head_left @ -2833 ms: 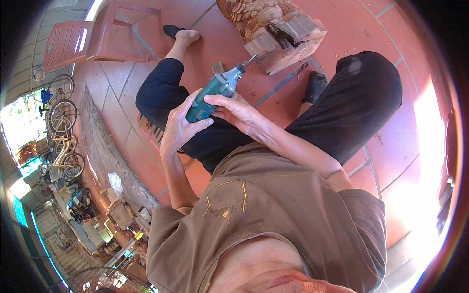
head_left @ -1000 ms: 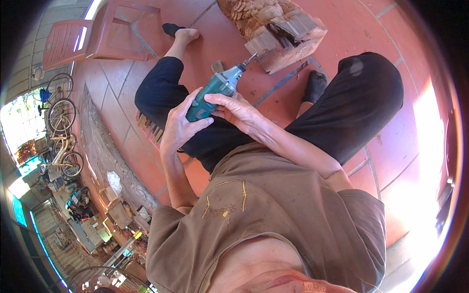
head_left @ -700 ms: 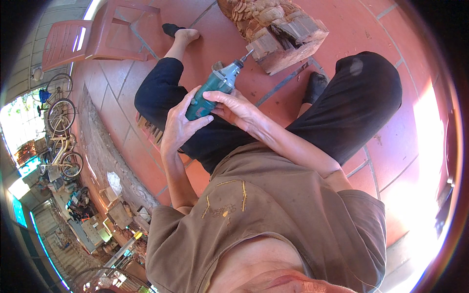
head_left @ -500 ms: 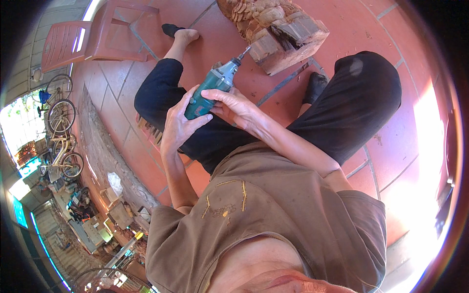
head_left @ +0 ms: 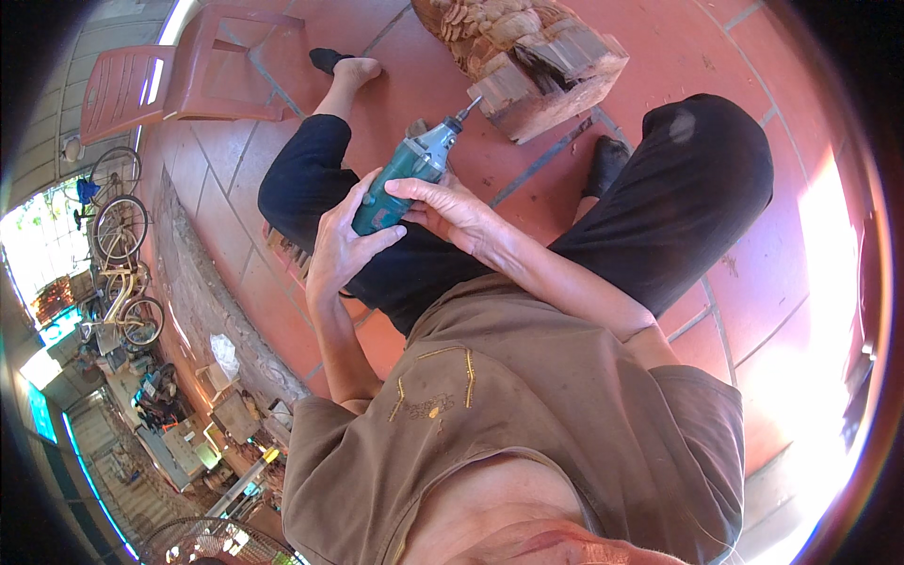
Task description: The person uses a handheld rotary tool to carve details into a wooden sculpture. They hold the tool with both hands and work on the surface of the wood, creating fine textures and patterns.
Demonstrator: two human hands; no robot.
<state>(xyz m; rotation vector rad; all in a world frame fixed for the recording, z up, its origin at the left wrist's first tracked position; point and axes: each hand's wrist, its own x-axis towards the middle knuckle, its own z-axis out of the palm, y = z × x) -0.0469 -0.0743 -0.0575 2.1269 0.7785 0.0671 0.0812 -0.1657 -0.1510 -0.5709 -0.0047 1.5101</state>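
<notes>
Above my lap I hold a green die grinder with a grey metal nose and a thin bit at its tip. My left hand wraps the rear of its body from the left side. From the right, my right hand grips the same body, its thumb lying across the top. The bit points up and to the right, close in view to the near end of a carved wooden block; whether they touch I cannot tell. Carved, scale-like shapes cover the block's far part, and its near end is rough, with a dark crack.
A reddish plastic chair stands at the far left. Bicycles and a cluttered workbench line the left side, with a long log-like piece on the tiled floor. A fan shows at the lower left. My legs spread around the block.
The grinder and both hands have shifted very slightly left and down in the picture. The grip is the same, and the view has moved a little.
</notes>
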